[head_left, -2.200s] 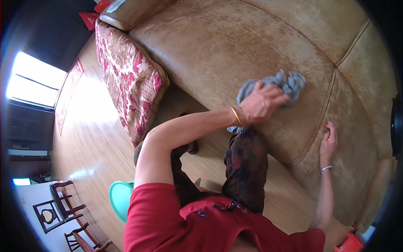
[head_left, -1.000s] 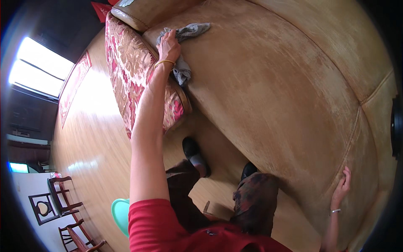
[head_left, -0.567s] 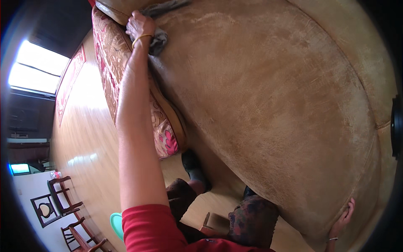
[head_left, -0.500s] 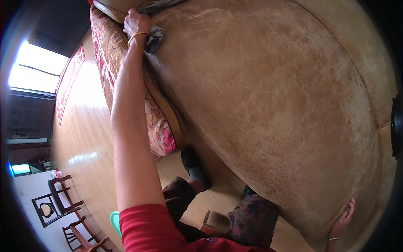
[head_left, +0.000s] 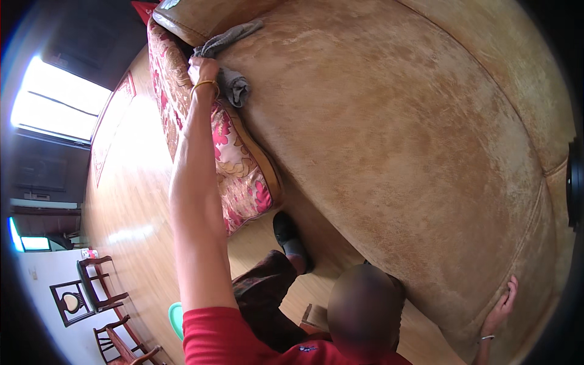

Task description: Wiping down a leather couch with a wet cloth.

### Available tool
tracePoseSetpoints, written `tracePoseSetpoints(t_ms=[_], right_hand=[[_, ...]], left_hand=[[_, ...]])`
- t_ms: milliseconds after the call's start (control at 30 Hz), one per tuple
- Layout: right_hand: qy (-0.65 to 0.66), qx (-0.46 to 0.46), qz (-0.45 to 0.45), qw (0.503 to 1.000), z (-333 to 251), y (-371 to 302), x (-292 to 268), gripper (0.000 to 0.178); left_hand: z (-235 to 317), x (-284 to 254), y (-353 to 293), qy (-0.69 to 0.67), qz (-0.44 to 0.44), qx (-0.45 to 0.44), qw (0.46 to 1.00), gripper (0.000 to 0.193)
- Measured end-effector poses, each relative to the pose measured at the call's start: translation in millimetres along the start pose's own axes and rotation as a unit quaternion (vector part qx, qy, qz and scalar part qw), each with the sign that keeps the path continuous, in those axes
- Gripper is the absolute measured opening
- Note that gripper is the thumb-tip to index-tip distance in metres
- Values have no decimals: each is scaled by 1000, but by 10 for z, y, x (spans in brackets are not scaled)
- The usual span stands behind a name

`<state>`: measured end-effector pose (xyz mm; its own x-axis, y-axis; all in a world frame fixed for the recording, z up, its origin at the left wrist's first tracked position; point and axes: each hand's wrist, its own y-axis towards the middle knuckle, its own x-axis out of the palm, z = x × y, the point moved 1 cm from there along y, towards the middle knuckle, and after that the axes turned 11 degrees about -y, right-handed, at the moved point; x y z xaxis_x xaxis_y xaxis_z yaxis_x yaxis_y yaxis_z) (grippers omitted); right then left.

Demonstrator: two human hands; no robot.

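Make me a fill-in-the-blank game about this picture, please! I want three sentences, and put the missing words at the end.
1. One hand holds the grey cloth, and it is the person's ____ hand.
2. The other hand rests on the brown sofa, with a silver-coloured bangle around its ____.
3. The shirt sleeve on the arm with the cloth is the colour ____.

Missing words: left; wrist; red.
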<state>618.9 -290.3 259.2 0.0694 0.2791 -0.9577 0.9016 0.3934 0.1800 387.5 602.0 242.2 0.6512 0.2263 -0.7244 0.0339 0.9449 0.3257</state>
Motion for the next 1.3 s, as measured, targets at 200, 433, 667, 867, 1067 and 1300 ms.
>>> tracePoseSetpoints(t_ms=[200,433,667,867,1067,1300], right_hand=[[10,-7,9,1000,253,-46,39,28],[24,18,1,1000,91,-22,39,28],[-37,38,-3,999,-51,1,-63,28],[-65,0,9,998,60,-55,-132,27],[-38,-34,37,998,65,25,44,31],[-30,-64,61,996,-33,108,84,31]], left_hand=[[150,272,33,-101,33,-154,982,52],[-463,309,960,-18,1,-47,999,42],[-671,286,1019,156,-66,114,979,46],[-93,455,-1,-64,7,-121,991,44],[155,-30,-593,-57,-28,-28,998,33],[561,-266,-1490,-90,-86,-35,992,34]])
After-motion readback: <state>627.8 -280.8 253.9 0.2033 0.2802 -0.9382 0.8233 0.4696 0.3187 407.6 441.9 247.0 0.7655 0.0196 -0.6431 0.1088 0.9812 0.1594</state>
